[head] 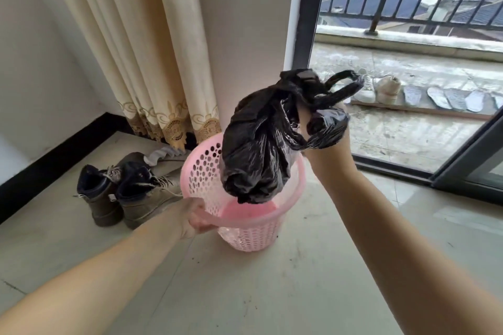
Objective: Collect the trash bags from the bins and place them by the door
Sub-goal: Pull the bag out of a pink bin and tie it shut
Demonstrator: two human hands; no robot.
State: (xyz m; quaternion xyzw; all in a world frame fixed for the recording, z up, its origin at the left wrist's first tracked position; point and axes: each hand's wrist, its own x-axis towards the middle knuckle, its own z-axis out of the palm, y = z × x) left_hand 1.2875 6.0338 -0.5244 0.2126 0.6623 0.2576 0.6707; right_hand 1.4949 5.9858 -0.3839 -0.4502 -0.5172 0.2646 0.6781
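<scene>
A black plastic bag (255, 155) hangs above a pink bin (206, 168) — crumpled, glossy, bulging at the bottom, its lowest part dipping just inside the bin's rim. The bag's top is gathered into twisted handles that loop up and to the right. The bin is a round pink plastic basket with rows of small holes through its wall and a solid pink base — it stands on a pale tiled floor, tilted slightly, beside an open sliding door.
</scene>
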